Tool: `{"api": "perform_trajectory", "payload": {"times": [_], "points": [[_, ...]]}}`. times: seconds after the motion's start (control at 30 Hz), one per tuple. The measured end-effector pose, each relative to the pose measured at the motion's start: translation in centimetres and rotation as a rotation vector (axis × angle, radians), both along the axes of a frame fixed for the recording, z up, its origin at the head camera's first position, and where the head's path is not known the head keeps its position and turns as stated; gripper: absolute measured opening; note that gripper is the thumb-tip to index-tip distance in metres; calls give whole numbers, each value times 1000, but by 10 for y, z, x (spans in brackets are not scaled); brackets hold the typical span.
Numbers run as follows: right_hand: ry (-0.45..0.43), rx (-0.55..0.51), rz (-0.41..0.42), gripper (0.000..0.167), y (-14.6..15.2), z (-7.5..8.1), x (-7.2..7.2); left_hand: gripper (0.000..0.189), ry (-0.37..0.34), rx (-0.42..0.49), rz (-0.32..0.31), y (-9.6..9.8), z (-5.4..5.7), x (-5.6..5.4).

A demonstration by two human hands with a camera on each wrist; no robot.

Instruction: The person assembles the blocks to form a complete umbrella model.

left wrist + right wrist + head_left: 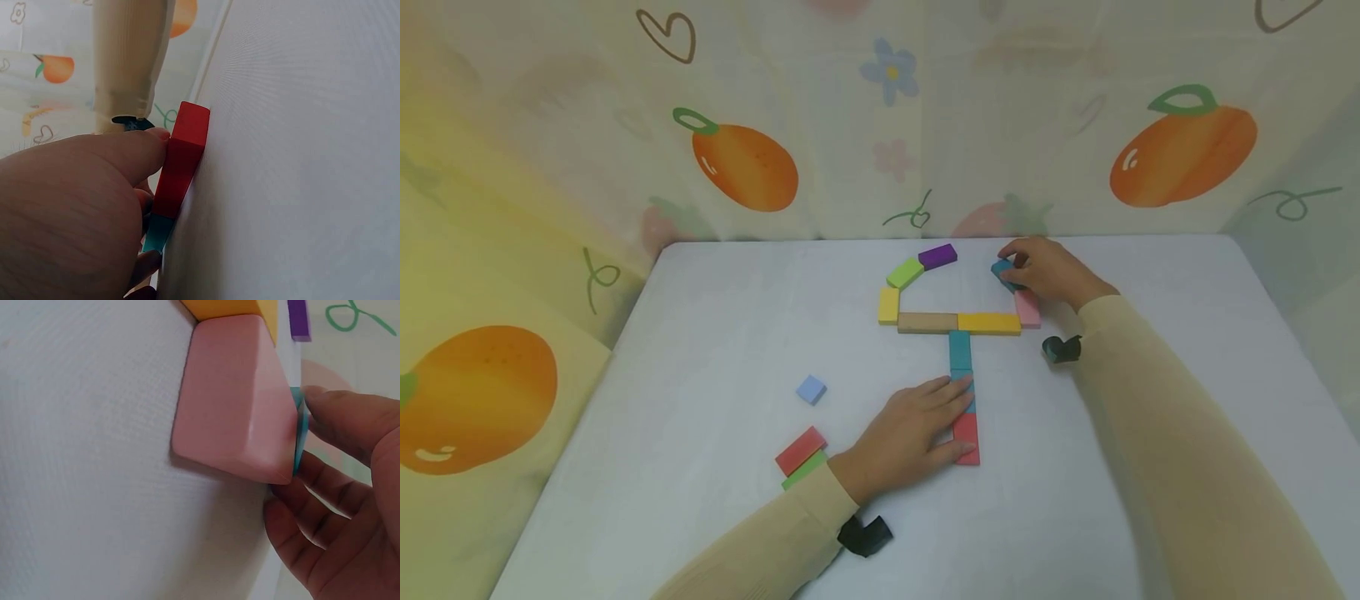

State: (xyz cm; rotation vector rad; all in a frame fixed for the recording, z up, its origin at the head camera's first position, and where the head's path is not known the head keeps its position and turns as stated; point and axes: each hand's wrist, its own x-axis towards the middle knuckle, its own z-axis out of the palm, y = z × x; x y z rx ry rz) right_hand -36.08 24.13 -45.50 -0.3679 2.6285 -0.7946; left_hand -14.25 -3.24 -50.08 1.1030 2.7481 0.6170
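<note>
Toward the far side of the table, my right hand (1051, 271) pinches a blue block (1002, 268) between thumb and fingers. That block sits just behind a pink block (219, 394), at an angle to it. My left hand (906, 437) rests with extended fingers on a straight column of blocks. Its fingertips lie on the lower teal block, and its thumb touches the red block (181, 169) at the near end. The upper teal block (960, 350) meets a crosswise row made of a tan block (927, 322) and an orange-yellow block (988, 323).
Yellow (889, 306), lime green (906, 272) and purple (937, 257) blocks curve up from the row's left end. Left of the column lie a small light-blue block (811, 390), a loose red block (801, 450) and a green block (805, 469). A patterned cloth hangs behind the table.
</note>
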Motion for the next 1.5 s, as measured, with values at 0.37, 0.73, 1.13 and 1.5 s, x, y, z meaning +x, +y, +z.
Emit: {"api": "perform_trajectory", "payload": {"times": [0.37, 0.73, 1.13, 1.5], "points": [[-8, -54, -60, 59, 20, 5, 1, 71, -20, 8, 2, 0, 3, 1], [18, -133, -120, 77, 52, 21, 14, 71, 2, 4, 0, 0, 1, 1], [-29, -334, -225, 85, 93, 10, 31, 71, 5, 11, -2, 0, -1, 1], [-117, -296, -311, 95, 112, -8, 43, 71, 7, 20, -9, 0, 0, 0]]}}
